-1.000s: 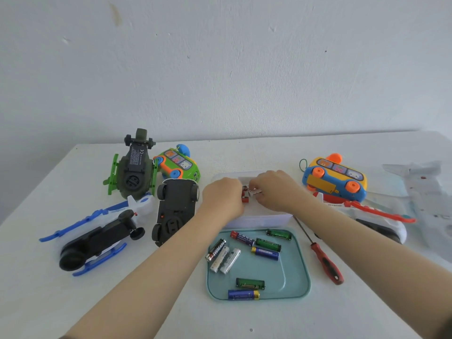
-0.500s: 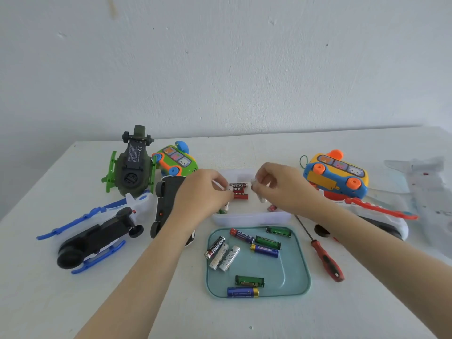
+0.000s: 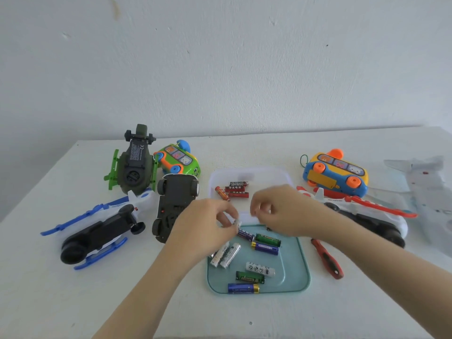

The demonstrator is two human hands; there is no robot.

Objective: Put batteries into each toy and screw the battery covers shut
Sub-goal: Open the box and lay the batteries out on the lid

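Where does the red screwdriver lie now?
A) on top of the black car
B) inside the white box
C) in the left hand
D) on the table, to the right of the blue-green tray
D: the screwdriver lies flat on the table, just right of the tray, outside its rim.

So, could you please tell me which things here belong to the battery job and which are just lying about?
Job: batteries, teal tray, white tray, screwdriver, green helicopter, blue helicopter, car, green bus, yellow bus, red plane.
Lying about: nothing for certain; the pale plane-shaped thing at far right may be toy or wrapping.
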